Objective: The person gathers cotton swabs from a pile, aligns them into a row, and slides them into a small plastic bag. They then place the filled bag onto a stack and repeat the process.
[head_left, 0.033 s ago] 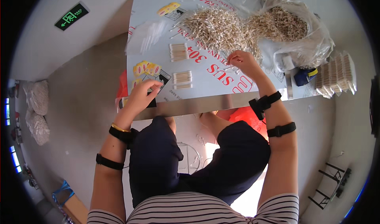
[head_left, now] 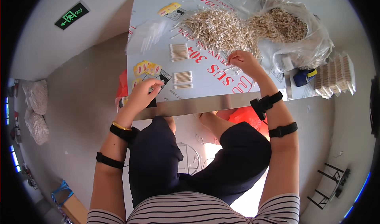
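My right hand (head_left: pixel 243 61) is closed at the near edge of a large loose heap of cotton swabs (head_left: pixel 215 28). A few swabs with white tips show under its curled fingers; the rest of the grip is hidden. My left hand (head_left: pixel 145 92) hovers at the table's near left, thumb and fingers apart with nothing between them. Just beyond it lie several yellow printed cards (head_left: pixel 146 67). Between my hands, two neat batches of swabs lie side by side in rows: a farther batch (head_left: pixel 179 52) and a nearer batch (head_left: pixel 183 79).
Flat clear plastic sleeves (head_left: pixel 148 34) lie at the far left of the metal-topped table (head_left: pixel 206 101), near another yellow stack (head_left: pixel 169 8). At the right are an open plastic bag (head_left: pixel 316 46) of swabs, a blue tape dispenser-like object (head_left: pixel 304 77) and packed swab bundles (head_left: pixel 335 75).
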### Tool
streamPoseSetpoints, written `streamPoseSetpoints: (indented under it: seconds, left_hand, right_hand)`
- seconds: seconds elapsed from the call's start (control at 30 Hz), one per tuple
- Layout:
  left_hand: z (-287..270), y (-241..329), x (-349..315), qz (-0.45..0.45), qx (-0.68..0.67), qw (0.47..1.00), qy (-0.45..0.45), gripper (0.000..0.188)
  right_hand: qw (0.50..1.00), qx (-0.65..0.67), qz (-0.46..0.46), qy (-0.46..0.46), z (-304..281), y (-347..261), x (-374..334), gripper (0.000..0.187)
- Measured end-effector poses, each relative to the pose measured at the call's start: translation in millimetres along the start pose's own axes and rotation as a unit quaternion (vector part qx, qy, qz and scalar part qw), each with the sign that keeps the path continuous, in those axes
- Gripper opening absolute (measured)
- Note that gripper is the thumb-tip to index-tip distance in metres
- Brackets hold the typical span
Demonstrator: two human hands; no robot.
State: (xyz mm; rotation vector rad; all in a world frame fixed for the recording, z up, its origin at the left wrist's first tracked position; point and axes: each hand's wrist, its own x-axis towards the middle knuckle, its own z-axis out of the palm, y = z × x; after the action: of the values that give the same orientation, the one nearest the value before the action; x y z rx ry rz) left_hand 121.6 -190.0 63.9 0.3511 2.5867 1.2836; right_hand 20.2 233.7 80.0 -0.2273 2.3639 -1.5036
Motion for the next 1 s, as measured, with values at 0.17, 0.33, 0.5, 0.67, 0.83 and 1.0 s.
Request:
streamPoseSetpoints:
  seconds: [0.17, 0.33, 0.5, 0.67, 0.83, 1.0]
  left_hand:
    - [-3, -19, 6, 0.032, 0.018, 0.999, 0.038, 0.02]
    - [18, -30, 6, 0.082, 0.028, 0.995, 0.038, 0.018]
    - [36, -38, 6, 0.097, 0.069, 0.992, 0.04, 0.015]
    - [46, -34, 11, 0.067, 0.071, 0.995, 0.039, 0.015]
    - [54, -34, 21, 0.077, 0.093, 0.989, 0.081, 0.018]
    - [60, -37, 32, 0.061, 0.081, 0.991, 0.086, 0.019]
  right_hand:
    - [0.99, -0.14, -0.009, -0.028, 39, -45, -11, 0.013]
    - [0.95, -0.27, -0.157, 0.02, 163, -4, -43, 0.01]
    - [0.941, -0.298, -0.144, 0.073, 203, 11, -29, 0.012]
    - [0.947, -0.294, -0.107, 0.071, 202, 13, -13, 0.015]
    - [0.958, -0.257, -0.106, 0.067, 199, 11, -13, 0.019]
    - [0.957, -0.253, -0.115, 0.084, 189, 14, -19, 0.023]
